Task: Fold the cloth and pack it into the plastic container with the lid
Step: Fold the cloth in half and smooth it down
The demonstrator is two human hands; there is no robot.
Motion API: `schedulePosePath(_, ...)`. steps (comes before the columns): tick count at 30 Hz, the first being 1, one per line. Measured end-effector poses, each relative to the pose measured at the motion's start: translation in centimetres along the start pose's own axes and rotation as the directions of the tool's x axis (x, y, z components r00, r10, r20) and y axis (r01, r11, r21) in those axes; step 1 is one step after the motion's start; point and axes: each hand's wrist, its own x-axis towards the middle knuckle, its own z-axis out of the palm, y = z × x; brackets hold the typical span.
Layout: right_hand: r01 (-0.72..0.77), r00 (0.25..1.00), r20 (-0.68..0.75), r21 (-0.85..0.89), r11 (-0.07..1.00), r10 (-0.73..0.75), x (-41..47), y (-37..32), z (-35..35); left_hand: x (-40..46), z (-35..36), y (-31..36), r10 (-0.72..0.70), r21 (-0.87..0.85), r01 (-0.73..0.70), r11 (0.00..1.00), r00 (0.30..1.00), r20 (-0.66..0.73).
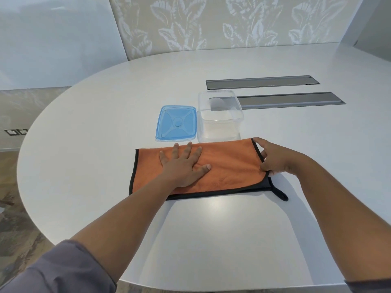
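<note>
Right hand pinches the right short edge of the orange cloth, fingers curled over the black trim; thumb looks tucked under the hem, can't fully confirm. Left hand lies flat on the cloth, palm down, fingers spread, gripping nothing. Cloth is folded once into a long rectangle on the white table, dark underside showing along the near edge, black hang loop sticking out at the near right corner. Clear container stands open, its base touching the cloth's far edge. Blue lid lies flat just left of the container, near the cloth. No readable labels or brand marks on any item.
</note>
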Motion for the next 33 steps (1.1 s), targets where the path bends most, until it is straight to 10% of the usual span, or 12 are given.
schedulePosePath(9, -0.024, 0.999, -0.048, -0.317, 0.948, 0.009, 0.2, 0.2, -0.2, -0.6, 0.7, -0.1, 0.066, 0.017, -0.065, 0.998, 0.99, -0.123)
schedulePosePath(14, 0.143, 0.873, -0.398, -0.346, 0.927, -0.283, 0.5, -2.4, 2.7, -0.3, 0.7, -0.1, 0.045, 0.031, -0.043, 0.999, 0.997, -0.069)
schedulePosePath(18, 0.329, 0.86, -0.244, -0.406, 0.853, -0.448, 1.1, -3.8, 7.1, -0.2, 0.7, 0.0, 0.041, 0.028, -0.039, 0.999, 0.997, -0.065)
schedulePosePath(28, 0.009, 0.945, -0.267, -0.551, 0.835, -0.187, 3.2, -2.4, 9.9, 0.0, 1.2, -0.4, 0.049, -0.033, -0.054, 0.998, 0.989, -0.137)
schedulePosePath(33, 0.249, 0.876, -0.197, -0.599, 0.761, -0.441, 3.2, -4.7, 11.7, 0.1, 1.1, -0.7, 0.214, 0.036, -0.211, 0.977, 0.973, -0.091)
